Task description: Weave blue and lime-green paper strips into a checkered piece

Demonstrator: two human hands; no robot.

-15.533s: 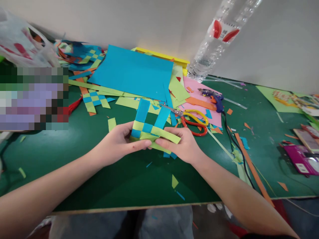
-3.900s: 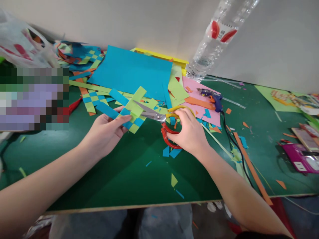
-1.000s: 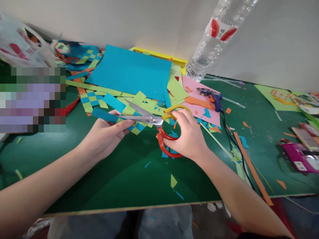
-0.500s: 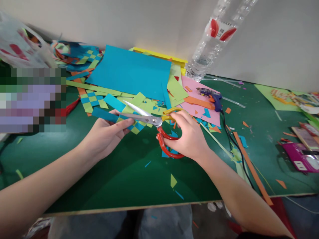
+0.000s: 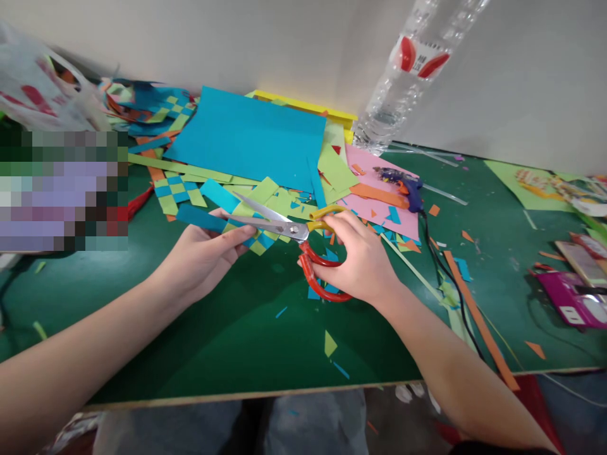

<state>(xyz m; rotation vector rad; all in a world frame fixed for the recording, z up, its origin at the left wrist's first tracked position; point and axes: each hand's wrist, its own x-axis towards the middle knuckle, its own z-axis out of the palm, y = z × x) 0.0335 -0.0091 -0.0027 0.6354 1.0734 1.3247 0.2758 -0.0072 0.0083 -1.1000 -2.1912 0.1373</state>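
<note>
My left hand (image 5: 208,256) pinches a woven paper piece (image 5: 260,242) of blue and light green strips, with loose strip ends sticking out to the left and upper right. In my right hand (image 5: 358,256) is a pair of scissors (image 5: 293,230), one handle wrapped in yellow and the other in red. The blades are parted and point left, lying over the woven paper just above my left fingers. Another small woven paper piece (image 5: 176,188) rests on the table behind my left hand.
A large blue sheet (image 5: 256,139) lies at the back, near clear plastic bottles (image 5: 393,95). On pink paper (image 5: 379,218) sits a glue gun (image 5: 413,189), its black cord trailing forward. Paper scraps dot the green table (image 5: 227,354). A plastic bag (image 5: 42,82) stands at left.
Almost nothing differs. The scissor blades look very slightly closer together, and both hands keep their places.
</note>
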